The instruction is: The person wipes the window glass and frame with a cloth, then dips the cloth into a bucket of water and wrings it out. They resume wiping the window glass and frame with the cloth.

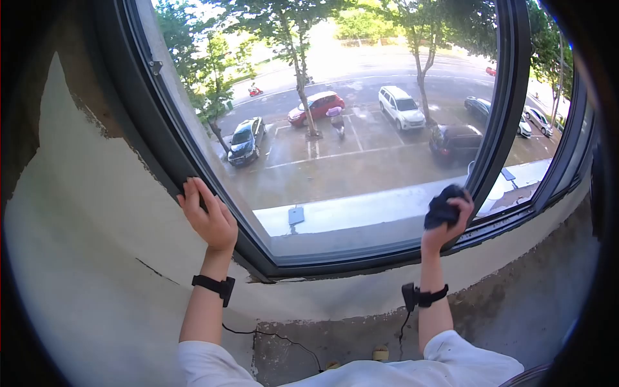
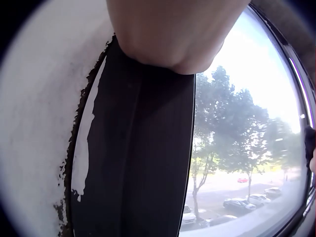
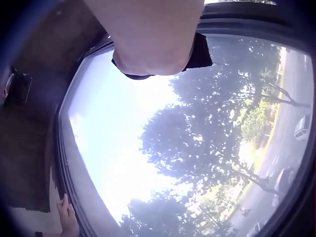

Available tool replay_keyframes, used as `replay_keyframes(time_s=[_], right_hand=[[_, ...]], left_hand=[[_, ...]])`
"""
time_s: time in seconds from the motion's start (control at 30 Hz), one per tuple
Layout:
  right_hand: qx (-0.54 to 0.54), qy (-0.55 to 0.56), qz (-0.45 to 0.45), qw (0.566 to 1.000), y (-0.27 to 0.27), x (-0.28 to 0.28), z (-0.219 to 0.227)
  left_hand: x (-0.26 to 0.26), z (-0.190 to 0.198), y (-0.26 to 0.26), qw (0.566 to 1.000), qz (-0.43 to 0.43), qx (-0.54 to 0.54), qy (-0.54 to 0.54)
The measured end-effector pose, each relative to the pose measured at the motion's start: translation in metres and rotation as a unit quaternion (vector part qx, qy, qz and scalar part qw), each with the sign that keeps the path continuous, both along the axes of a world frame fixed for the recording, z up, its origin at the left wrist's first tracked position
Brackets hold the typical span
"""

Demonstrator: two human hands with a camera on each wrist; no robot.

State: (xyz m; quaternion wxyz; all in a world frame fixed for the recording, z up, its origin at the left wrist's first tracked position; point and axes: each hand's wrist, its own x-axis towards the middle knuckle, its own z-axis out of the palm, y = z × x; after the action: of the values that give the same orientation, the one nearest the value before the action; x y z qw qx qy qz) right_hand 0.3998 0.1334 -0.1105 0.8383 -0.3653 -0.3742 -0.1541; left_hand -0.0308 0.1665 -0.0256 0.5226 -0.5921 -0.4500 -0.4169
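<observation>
My right hand grips a bunched dark cloth in the head view, at the lower right of a large window pane, close to the upright frame bar. In the right wrist view, edges of the cloth stick out on both sides of that hand, whose fingers are hidden there. On the left, my left hand rests on the dark window frame with its fingers extended. The left wrist view shows the frame running down below that hand, its fingers out of sight.
Peeling pale wall borders the frame at left and below. A narrower pane lies right of the upright bar. Thin black cables hang from the wristbands. Outside are a white ledge, parked cars and trees.
</observation>
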Motion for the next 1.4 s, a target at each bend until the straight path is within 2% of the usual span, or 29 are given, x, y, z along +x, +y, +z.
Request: replay_keyframes(time_s=[0.03, 0.1, 0.17, 0.2, 0.23, 0.3, 0.37, 0.43, 0.5, 0.57, 0.63, 0.67, 0.7, 0.77, 0.83, 0.9, 0.97, 1.03, 1.07, 1.13, 1.23, 1.3, 1.4], right_hand=[[0.011, 0.026, -0.024, 0.999, 0.006, 0.0, 0.023], [0.023, -0.033, -0.058, 0.998, 0.005, -0.035, 0.08], [0.069, -0.152, -0.066, 0.984, 0.018, -0.071, 0.098], [0.035, -0.234, -0.077, 0.969, 0.017, -0.086, 0.092], [-0.002, -0.312, -0.086, 0.946, 0.015, -0.102, 0.077], [0.014, -0.362, -0.061, 0.93, 0.013, -0.138, 0.037], [0.003, -0.421, -0.028, 0.907, 0.01, -0.15, -0.021], [-0.051, -0.473, 0.01, 0.879, -0.001, -0.135, -0.093], [-0.145, -0.529, 0.073, 0.833, -0.018, -0.085, -0.144], [-0.205, -0.528, 0.098, 0.818, -0.032, -0.031, -0.144], [-0.218, -0.47, 0.039, 0.855, -0.034, 0.023, -0.13], [-0.184, -0.381, -0.026, 0.906, -0.036, 0.037, -0.119], [-0.117, -0.238, -0.06, 0.962, -0.024, 0.041, -0.097], [-0.061, -0.017, -0.131, 0.989, -0.011, 0.044, -0.037], [-0.02, -0.043, -0.14, 0.989, -0.001, 0.032, 0.004], [-0.044, -0.147, -0.116, 0.981, -0.002, -0.003, 0.026], [-0.011, -0.289, -0.074, 0.955, 0.003, -0.04, 0.014], [0.032, -0.347, -0.097, 0.932, 0.013, -0.073, -0.02], [0.019, -0.365, -0.072, 0.928, 0.012, -0.075, -0.046], [-0.037, -0.396, -0.02, 0.917, -0.001, -0.057, -0.099], [-0.128, -0.42, 0.006, 0.899, -0.025, 0.015, -0.162], [-0.176, -0.394, 0.0, 0.902, -0.037, 0.059, -0.16], [-0.159, -0.217, -0.065, 0.961, -0.033, 0.097, -0.121]], left_hand=[[0.001, 0.001, -0.001, 1.0, 0.006, 0.002, 0.004], [0.001, 0.002, -0.001, 1.0, 0.01, 0.007, 0.008], [-0.002, 0.002, 0.0, 1.0, 0.012, 0.01, 0.009], [-0.001, 0.0, 0.0, 1.0, 0.012, 0.006, 0.004], [0.003, 0.004, -0.004, 0.999, 0.029, 0.005, 0.015], [0.001, 0.004, -0.005, 0.999, 0.032, 0.005, 0.02], [0.0, 0.003, -0.005, 0.999, 0.028, 0.009, 0.02], [-0.002, 0.001, -0.001, 1.0, 0.003, 0.015, 0.011], [-0.005, 0.003, -0.001, 1.0, -0.007, 0.006, 0.011], [-0.009, 0.0, 0.004, 0.999, -0.026, 0.021, 0.009], [-0.007, 0.0, 0.002, 1.0, -0.029, 0.006, -0.008], [-0.007, 0.001, 0.002, 0.999, -0.035, 0.009, -0.006], [-0.008, 0.001, 0.002, 1.0, -0.027, 0.013, 0.008], [-0.008, 0.004, 0.005, 0.998, -0.041, 0.031, 0.025], [-0.009, 0.003, 0.002, 0.999, -0.029, 0.006, 0.013], [-0.014, 0.003, 0.003, 0.999, 0.005, 0.019, 0.046], [-0.011, 0.004, 0.0, 0.999, 0.017, 0.012, 0.038], [-0.013, 0.002, -0.001, 1.0, 0.016, 0.006, 0.017], [-0.014, 0.002, -0.001, 0.999, 0.021, 0.01, 0.021], [-0.014, 0.003, -0.003, 0.999, 0.029, 0.005, 0.028], [-0.023, 0.005, -0.001, 0.998, 0.034, 0.007, 0.052], [-0.022, 0.004, -0.001, 0.998, 0.03, 0.007, 0.049], [-0.009, 0.009, -0.008, 0.999, 0.052, 0.004, 0.005]])
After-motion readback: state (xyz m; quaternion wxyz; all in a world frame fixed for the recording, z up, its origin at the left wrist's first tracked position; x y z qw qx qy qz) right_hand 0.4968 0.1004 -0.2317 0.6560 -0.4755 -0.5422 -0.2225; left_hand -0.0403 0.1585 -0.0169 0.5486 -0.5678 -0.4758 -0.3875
